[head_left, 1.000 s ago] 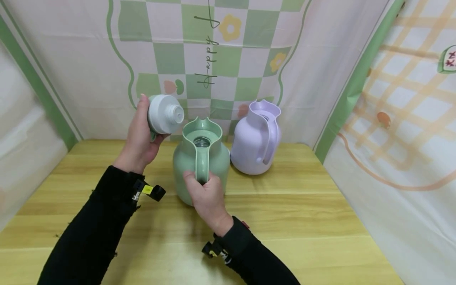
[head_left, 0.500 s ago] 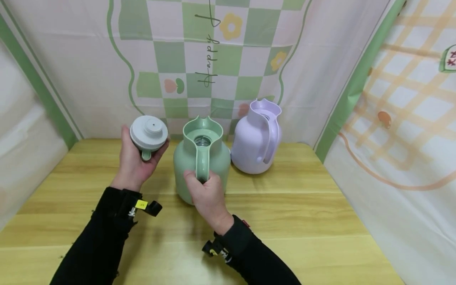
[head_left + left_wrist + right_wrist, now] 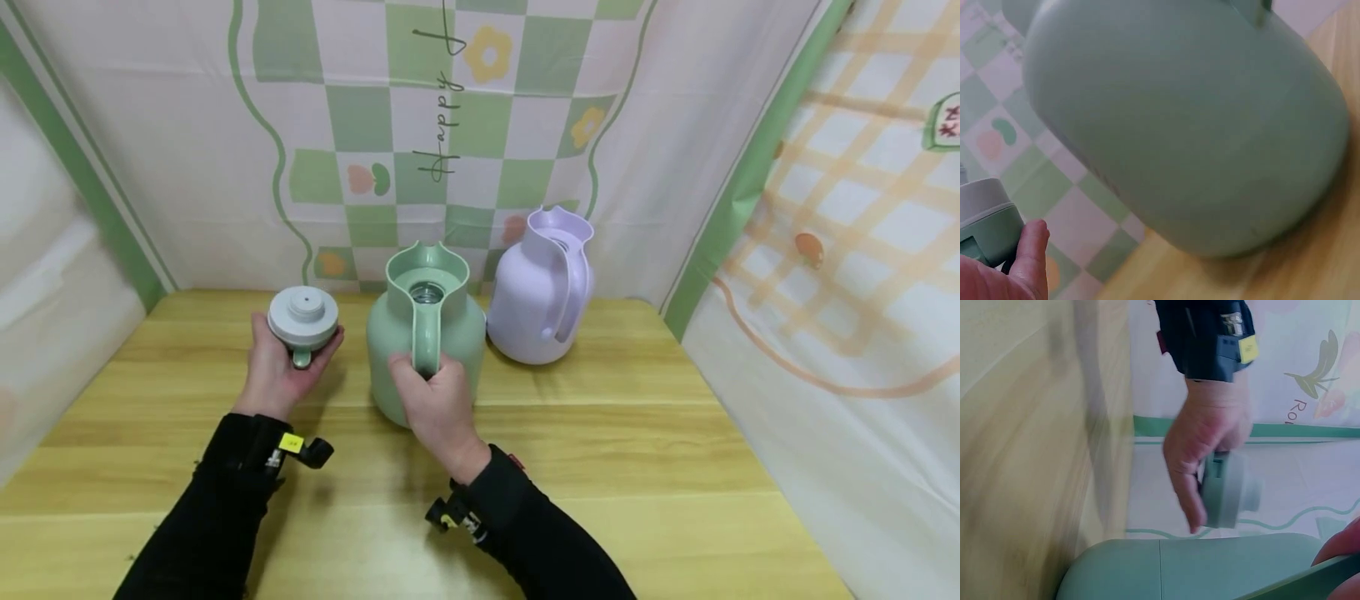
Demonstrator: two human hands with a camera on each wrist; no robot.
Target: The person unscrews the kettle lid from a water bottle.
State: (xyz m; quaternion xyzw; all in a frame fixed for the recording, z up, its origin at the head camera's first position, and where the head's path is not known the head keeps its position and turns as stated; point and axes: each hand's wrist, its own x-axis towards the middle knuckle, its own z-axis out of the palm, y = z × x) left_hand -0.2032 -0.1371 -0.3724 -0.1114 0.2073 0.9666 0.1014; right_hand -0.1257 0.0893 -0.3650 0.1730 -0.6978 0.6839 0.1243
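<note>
My left hand [image 3: 276, 379] holds the jug lid [image 3: 303, 315] upside down, its grey stopper facing up and its green lever toward me. In the right wrist view, the lid [image 3: 1225, 490] is between the thumb and fingers, held clear of the wooden table. My right hand [image 3: 441, 408] grips the handle of a green vacuum jug [image 3: 386, 350]. That jug stands upright on the table with its mouth uncovered, showing a shiny inner neck. Its rounded body [image 3: 1185, 125] fills much of the left wrist view.
A lilac vacuum jug [image 3: 528, 308] stands just behind and right of the green one. The wooden table [image 3: 615, 467] ends at a patterned cloth backdrop [image 3: 420, 117], with more cloth on both sides.
My left hand has moved the lid down, left and away from the green jug, turning its stopper from sideways to upward. My right hand keeps hold of the handle.
</note>
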